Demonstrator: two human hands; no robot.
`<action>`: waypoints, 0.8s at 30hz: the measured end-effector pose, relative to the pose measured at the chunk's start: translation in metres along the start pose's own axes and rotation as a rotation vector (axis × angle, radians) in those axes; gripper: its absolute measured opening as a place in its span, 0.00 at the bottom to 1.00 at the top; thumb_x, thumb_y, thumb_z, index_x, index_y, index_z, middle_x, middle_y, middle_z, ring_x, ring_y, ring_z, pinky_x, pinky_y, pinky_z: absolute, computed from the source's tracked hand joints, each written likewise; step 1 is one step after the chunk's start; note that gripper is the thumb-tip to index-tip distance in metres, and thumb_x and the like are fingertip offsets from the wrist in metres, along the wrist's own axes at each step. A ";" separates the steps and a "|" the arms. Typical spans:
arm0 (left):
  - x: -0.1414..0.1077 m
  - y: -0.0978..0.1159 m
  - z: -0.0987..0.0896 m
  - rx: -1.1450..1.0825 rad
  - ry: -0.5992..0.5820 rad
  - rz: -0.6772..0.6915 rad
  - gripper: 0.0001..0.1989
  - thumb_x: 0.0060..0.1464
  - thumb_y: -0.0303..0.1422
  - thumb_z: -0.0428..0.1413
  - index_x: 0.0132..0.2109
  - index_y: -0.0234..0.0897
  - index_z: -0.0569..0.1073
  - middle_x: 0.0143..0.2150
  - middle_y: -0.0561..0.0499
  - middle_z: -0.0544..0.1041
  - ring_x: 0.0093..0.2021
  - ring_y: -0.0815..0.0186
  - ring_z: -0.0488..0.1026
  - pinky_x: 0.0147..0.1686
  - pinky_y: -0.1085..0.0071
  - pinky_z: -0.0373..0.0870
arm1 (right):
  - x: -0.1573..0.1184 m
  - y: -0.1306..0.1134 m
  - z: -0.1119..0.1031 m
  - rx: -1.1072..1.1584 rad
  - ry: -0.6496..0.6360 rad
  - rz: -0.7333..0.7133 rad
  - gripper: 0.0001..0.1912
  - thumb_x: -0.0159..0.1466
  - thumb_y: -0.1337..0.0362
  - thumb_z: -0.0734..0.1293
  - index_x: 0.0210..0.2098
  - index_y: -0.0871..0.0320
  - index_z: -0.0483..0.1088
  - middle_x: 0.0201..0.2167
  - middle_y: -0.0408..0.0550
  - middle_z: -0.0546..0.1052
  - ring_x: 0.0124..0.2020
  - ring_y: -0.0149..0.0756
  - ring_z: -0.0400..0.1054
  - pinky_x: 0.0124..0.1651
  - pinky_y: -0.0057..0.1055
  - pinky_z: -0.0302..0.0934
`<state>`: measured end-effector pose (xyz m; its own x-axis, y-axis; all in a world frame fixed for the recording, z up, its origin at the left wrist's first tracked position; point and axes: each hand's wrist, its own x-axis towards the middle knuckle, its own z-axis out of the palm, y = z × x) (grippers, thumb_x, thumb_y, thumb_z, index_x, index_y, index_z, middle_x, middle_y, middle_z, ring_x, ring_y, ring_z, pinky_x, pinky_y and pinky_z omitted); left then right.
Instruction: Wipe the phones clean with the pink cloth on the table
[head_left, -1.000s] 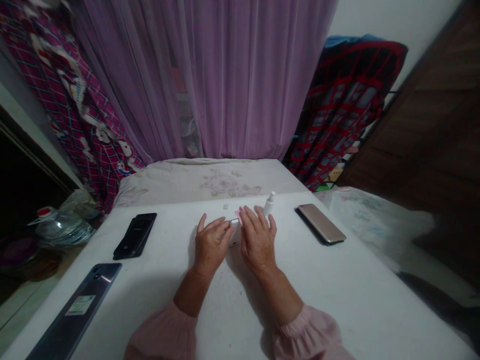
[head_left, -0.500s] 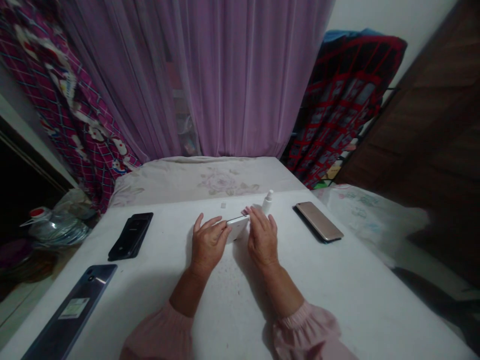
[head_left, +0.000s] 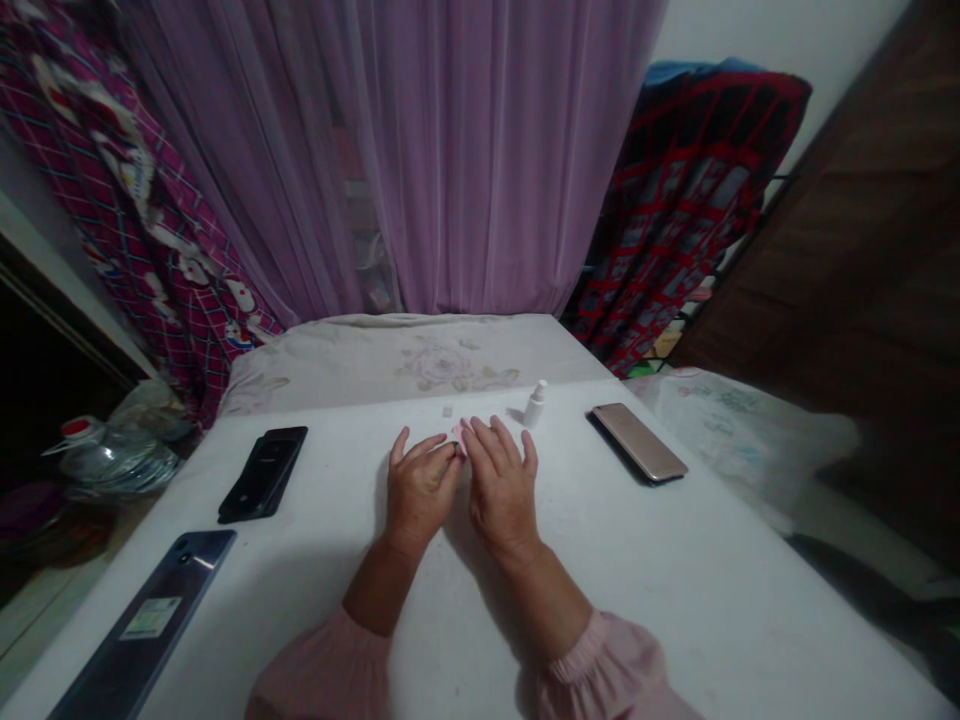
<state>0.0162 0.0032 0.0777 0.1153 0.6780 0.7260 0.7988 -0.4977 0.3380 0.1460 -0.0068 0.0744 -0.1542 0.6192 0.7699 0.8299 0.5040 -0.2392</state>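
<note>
Well inside the table edge (head_left: 750, 515), hands (head_left: 421, 490) meet.

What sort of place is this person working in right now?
Most likely a bedroom in a home: floral bedding lies just beyond the white table, a sheer purple curtain hangs behind it, and a cartoon-print cloth hangs at the left.
</note>
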 end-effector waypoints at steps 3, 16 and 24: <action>0.001 0.000 -0.001 0.003 -0.021 -0.015 0.10 0.60 0.28 0.52 0.41 0.44 0.77 0.41 0.49 0.83 0.45 0.60 0.79 0.63 0.50 0.55 | 0.000 0.001 0.001 -0.003 -0.012 -0.043 0.23 0.67 0.70 0.56 0.60 0.52 0.63 0.57 0.50 0.72 0.65 0.44 0.55 0.66 0.51 0.35; 0.010 0.000 -0.016 0.055 -0.155 -0.051 0.18 0.59 0.30 0.53 0.56 0.44 0.71 0.36 0.52 0.82 0.40 0.59 0.79 0.62 0.50 0.55 | -0.006 0.026 0.021 0.399 0.033 0.297 0.21 0.69 0.67 0.53 0.58 0.56 0.67 0.54 0.54 0.75 0.55 0.39 0.68 0.57 0.42 0.59; 0.018 0.008 -0.043 0.271 -0.238 -0.006 0.10 0.62 0.37 0.51 0.42 0.47 0.78 0.32 0.50 0.82 0.35 0.56 0.78 0.60 0.50 0.54 | -0.004 0.004 0.014 0.407 0.036 0.216 0.24 0.69 0.70 0.52 0.61 0.54 0.63 0.55 0.53 0.74 0.55 0.38 0.68 0.56 0.40 0.61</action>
<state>-0.0005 -0.0123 0.1192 0.2190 0.8035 0.5535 0.9237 -0.3536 0.1477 0.1425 0.0014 0.0624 0.0234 0.7186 0.6950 0.5618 0.5656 -0.6037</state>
